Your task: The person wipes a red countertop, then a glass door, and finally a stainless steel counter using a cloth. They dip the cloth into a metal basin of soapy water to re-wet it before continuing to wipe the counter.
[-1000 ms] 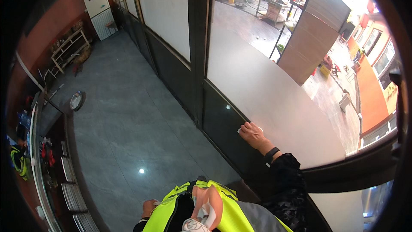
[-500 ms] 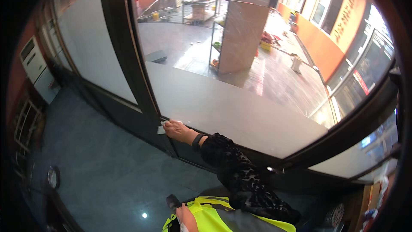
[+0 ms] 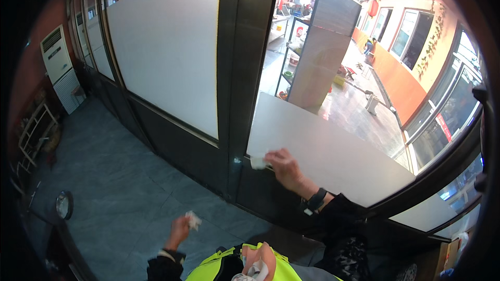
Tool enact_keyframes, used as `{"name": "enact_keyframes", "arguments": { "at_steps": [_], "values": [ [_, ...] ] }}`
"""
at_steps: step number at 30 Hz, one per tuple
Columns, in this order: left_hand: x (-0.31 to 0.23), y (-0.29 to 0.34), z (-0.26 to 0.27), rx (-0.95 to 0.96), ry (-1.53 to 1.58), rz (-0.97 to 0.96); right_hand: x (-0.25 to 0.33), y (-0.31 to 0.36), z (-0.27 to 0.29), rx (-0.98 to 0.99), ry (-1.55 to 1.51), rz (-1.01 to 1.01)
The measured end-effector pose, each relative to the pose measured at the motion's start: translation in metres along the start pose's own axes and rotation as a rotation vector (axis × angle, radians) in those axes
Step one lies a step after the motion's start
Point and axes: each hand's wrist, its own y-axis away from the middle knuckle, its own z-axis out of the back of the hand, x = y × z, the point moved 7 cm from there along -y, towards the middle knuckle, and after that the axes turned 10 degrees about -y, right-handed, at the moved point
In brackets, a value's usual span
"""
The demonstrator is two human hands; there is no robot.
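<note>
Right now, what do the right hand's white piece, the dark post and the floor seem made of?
White piece: matte tissue or thin cloth, limp-looking; blur leaves it open. Dark post: probably metal, smooth with a faint sheen. Floor: likely satin grey tile, thin seams showing.

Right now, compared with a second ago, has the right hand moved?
Yes, leftward: the right hand is now closer to the dark post.

Two hands [image 3: 179, 232] [image 3: 286, 169]; two white wads [image 3: 193, 220] [image 3: 258, 162]; one air conditioner [image 3: 60, 67]
</note>
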Motion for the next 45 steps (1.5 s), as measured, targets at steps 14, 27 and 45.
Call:
{"name": "enact_keyframes", "arguments": {
  "at_steps": [14,27,45],
  "values": [
    [-0.382,-0.282,0.290,-0.863,0.058,-0.813,0.105,-0.293,0.132,-0.602,0.631,0.600],
    [-0.308,-0.330,0.207,-0.992,-0.238,-0.737,0.050,-0.249,0.022,-0.402,0.755,0.586],
    [-0.144,-0.282,0.019,-0.450,-0.244,-0.826,-0.027,-0.083,-0.143,0.054,0.934,0.321]
  ]
}}
